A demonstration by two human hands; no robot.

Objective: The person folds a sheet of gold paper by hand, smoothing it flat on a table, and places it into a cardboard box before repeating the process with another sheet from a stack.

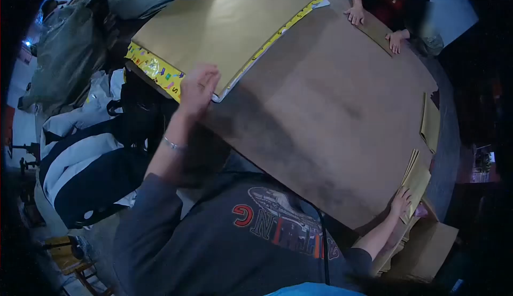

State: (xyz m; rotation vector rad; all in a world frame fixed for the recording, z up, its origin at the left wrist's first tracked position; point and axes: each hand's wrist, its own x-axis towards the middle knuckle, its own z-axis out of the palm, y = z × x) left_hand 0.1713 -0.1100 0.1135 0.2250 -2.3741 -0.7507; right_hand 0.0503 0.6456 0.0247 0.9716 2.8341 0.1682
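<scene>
My left hand [199,91] is at the near corner of a wide stack of brown paper sheets [224,23], its fingers loosely curled and apart. Nothing shows between them. Yellow printed wrapping [155,70] sticks out from under the sheets along two edges. At the table's right edge my right hand [401,204] lies with fingers spread on a bundle of folded brown paper pieces [417,181]. Another folded brown piece [429,122] lies just beyond that bundle.
Across the brown table [331,109], a co-worker's two hands [355,15] press on a folded brown strip [377,37]. An open cardboard box [435,248] stands below the right edge. Dark and white bundles [91,162] and grey-green covered heaps [64,55] lie to the left.
</scene>
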